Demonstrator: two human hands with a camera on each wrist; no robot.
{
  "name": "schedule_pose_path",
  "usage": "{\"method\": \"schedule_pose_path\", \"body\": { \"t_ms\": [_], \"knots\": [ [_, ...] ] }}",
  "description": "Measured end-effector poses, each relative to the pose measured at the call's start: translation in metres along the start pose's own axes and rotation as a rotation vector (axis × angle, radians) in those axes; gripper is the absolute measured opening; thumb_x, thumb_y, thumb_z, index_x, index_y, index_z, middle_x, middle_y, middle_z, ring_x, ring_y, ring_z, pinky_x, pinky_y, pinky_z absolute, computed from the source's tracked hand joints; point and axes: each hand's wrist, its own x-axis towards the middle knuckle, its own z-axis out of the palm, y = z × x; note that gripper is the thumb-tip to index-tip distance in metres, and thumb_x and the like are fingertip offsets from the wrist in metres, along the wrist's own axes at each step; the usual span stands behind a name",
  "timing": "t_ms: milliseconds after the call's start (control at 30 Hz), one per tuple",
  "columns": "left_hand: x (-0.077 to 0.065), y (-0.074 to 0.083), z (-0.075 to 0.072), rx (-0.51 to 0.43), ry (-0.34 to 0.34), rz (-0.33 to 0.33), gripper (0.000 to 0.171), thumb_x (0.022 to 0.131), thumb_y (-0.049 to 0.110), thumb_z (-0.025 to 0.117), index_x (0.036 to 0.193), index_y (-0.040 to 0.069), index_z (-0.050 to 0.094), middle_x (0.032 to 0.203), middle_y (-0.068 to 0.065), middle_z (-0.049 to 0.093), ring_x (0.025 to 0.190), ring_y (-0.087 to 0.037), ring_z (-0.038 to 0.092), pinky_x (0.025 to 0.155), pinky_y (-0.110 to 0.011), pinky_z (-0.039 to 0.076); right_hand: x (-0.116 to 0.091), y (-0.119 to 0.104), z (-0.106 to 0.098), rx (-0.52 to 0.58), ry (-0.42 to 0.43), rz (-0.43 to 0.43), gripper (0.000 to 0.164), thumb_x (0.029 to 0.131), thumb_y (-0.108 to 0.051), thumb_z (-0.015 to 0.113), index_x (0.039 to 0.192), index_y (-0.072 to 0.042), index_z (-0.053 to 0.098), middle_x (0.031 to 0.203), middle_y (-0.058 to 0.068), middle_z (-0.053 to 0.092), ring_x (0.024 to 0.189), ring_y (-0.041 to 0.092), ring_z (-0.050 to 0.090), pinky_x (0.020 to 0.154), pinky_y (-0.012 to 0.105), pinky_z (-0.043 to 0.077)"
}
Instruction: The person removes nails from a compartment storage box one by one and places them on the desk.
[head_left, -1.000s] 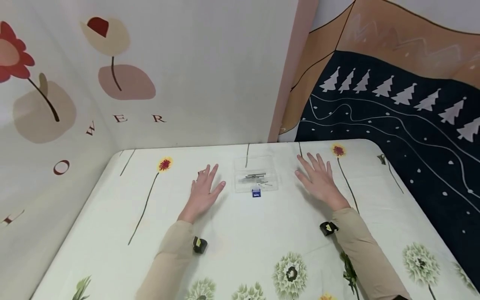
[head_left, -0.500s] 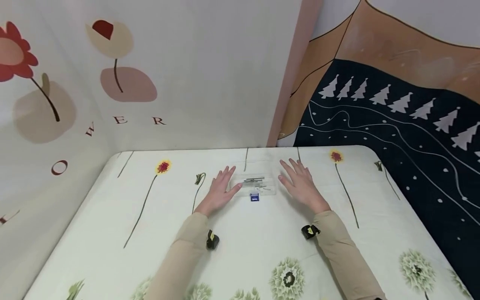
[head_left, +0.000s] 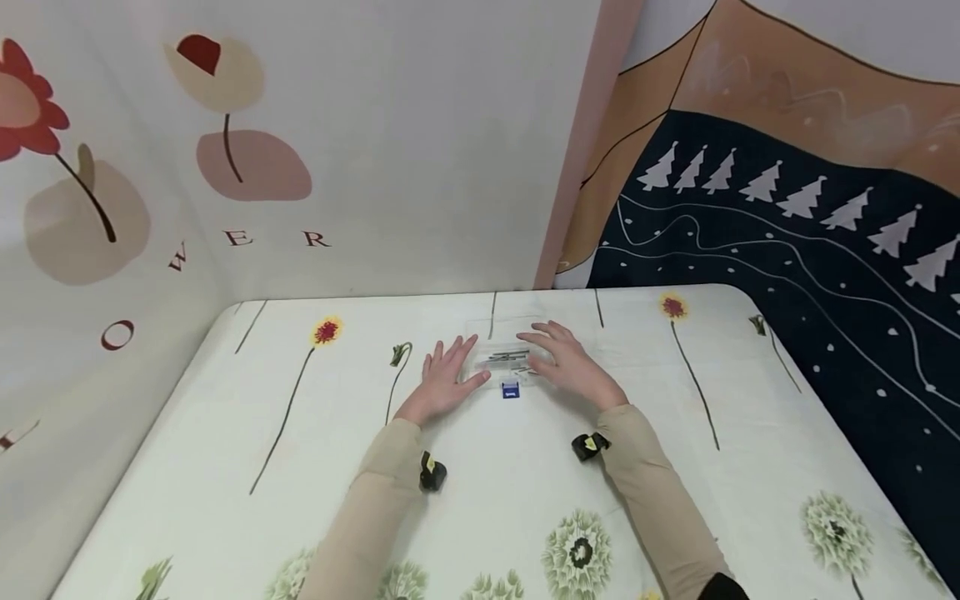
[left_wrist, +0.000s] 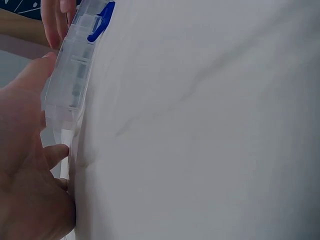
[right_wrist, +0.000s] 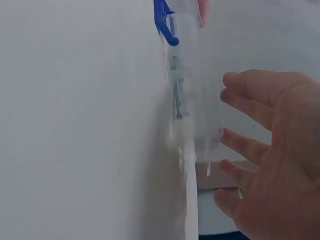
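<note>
A small clear plastic box (head_left: 495,374) with a blue latch (head_left: 511,390) on its front lies on the far middle of the table. Several thin metal pieces, like nails or screws (head_left: 504,357), show inside it. Just left of the box is my left hand (head_left: 444,383), fingers spread, thumb at the box's near left side; whether it touches is unclear. My right hand (head_left: 572,368) hovers at the right side, its straight fingers reaching partly over the box and hiding its right end. In the right wrist view, the fingertips (right_wrist: 231,80) lie close to the clear wall.
A white flower-printed cloth (head_left: 517,467) covers the table. Behind it hangs a pale printed curtain (head_left: 420,167), and a dark cloth with white trees (head_left: 750,225) hangs at the right. A faint clear outline, perhaps a lid, shows behind the box.
Both hands have moved inward to the box, the left from its left side and the right from farther right. The right fingers now overlap the box's right end. The box stays put.
</note>
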Motion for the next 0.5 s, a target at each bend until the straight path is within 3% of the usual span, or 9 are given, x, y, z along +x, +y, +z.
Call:
{"method": "schedule_pose_path", "body": {
  "t_ms": [300, 500],
  "knots": [
    [0.003, -0.004, -0.001, -0.040, 0.001, 0.023, 0.075, 0.096, 0.048, 0.052, 0.155, 0.016, 0.020, 0.158, -0.020, 0.012, 0.142, -0.045, -0.006, 0.111, -0.058, -0.006, 0.025, -0.006, 0.006, 0.067, -0.029, -0.058, 0.031, 0.096, -0.011, 0.058, 0.127, -0.010, 0.064, 0.141, 0.017, 0.045, 0.135, 0.036, 0.030, 0.110, 0.053, 0.025],
    [0.002, -0.005, -0.002, -0.065, -0.007, 0.022, 0.075, 0.095, 0.047, 0.054, 0.155, 0.015, 0.022, 0.158, -0.020, 0.013, 0.142, -0.045, -0.006, 0.111, -0.057, -0.007, 0.033, -0.006, 0.012, 0.087, -0.020, -0.069, 0.029, 0.096, -0.004, 0.055, 0.120, -0.012, 0.069, 0.140, 0.015, 0.047, 0.132, 0.034, 0.037, 0.107, 0.055, 0.026]
  ]
}}
